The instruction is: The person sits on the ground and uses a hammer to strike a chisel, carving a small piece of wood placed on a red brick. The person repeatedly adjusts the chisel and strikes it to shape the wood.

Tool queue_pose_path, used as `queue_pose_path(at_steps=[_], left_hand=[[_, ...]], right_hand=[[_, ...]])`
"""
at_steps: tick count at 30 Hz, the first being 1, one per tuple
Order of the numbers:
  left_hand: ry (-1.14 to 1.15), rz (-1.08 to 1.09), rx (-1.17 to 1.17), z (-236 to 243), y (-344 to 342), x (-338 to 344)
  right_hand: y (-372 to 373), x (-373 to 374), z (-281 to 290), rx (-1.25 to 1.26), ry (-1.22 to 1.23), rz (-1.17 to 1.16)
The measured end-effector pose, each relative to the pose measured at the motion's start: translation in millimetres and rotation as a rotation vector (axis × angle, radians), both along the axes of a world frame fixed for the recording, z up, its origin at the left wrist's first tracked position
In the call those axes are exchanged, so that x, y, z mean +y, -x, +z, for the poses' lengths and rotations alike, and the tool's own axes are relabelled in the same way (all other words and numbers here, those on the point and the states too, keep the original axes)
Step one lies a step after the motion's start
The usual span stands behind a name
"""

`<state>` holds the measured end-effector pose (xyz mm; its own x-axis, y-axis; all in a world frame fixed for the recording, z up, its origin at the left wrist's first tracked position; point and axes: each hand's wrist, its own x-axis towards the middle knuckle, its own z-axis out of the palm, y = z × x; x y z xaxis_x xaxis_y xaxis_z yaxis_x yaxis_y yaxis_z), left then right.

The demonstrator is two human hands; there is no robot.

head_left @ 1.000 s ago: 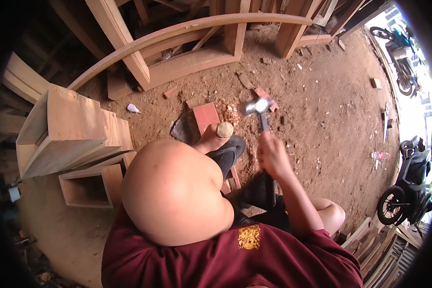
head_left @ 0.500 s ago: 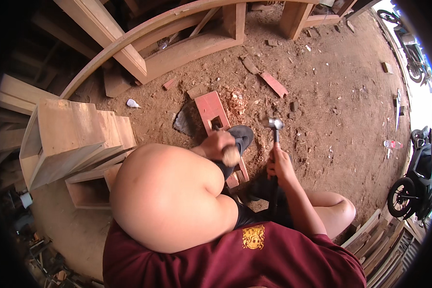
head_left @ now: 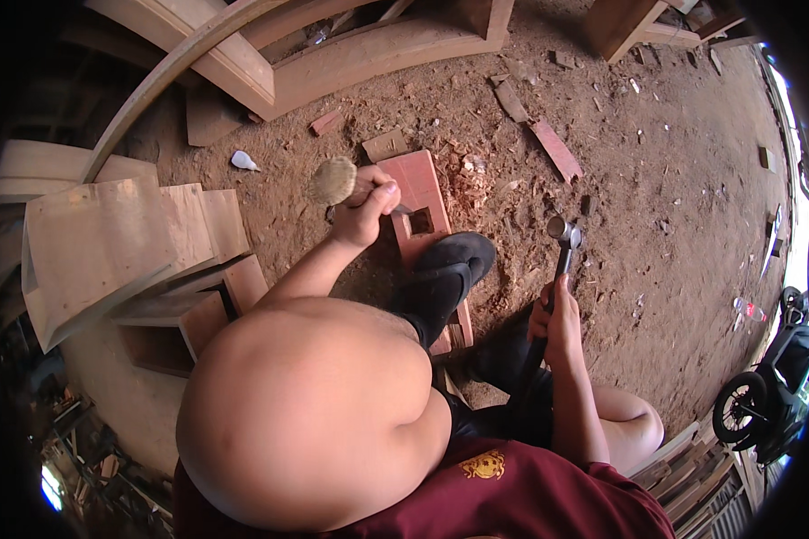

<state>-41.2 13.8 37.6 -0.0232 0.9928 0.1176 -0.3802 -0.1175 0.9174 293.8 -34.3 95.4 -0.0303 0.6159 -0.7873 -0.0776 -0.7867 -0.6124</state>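
My left hand [head_left: 364, 214] is closed around a chisel [head_left: 334, 181] whose thick handle has a frayed, mushroomed end that points up and left. Its short visible blade reaches to the left edge of a square hole [head_left: 420, 222] cut in a reddish wooden beam [head_left: 411, 175]. The beam lies on the ground under my foot in a black shoe [head_left: 457, 260]. To the right, apart from the beam, my right hand [head_left: 559, 323] grips a hammer [head_left: 564, 235] by its dark handle, the metal head raised upward.
Wood shavings [head_left: 469, 175] lie beside the beam, with a loose red offcut [head_left: 557, 150] farther right. A white bottle [head_left: 244, 161] rests on the dirt floor. Wooden frames [head_left: 377, 76] stand at the back, stacked boxes [head_left: 99, 234] at left, a motorcycle [head_left: 773, 377] at right.
My left hand has moved up and left with the chisel, tilting its handle leftward and bringing the blade to the hole's left edge. The hammer has shifted right, its head turned. The view has shifted.
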Motion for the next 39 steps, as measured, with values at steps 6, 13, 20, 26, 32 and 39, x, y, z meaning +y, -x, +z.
queue_pose_path(at_steps=[6,13,20,26,32,39], left_hand=[[0.112,-0.050,0.218,-25.1,-11.5,-14.9],[0.166,-0.020,0.338,-38.5,-16.9,-23.8],[-0.076,0.010,0.707,-36.5,-27.5,-27.0],[-0.159,0.101,0.834,-6.9,-51.8,-25.2],[-0.012,0.150,0.695,0.6,-58.2,-28.3],[0.026,0.120,0.609,1.3,-74.1,-18.5]], right_hand=[[8.8,-0.7,-0.5,0.022,0.045,0.050],[12.8,-1.2,13.9,-0.007,-0.066,0.070],[19.4,10.4,60.3,0.047,-0.170,0.109],[40.3,46.1,167.2,-0.012,-0.571,0.259],[62.4,42.4,250.9,0.121,-0.817,0.203],[85.0,20.2,102.7,-0.536,-0.693,0.880]])
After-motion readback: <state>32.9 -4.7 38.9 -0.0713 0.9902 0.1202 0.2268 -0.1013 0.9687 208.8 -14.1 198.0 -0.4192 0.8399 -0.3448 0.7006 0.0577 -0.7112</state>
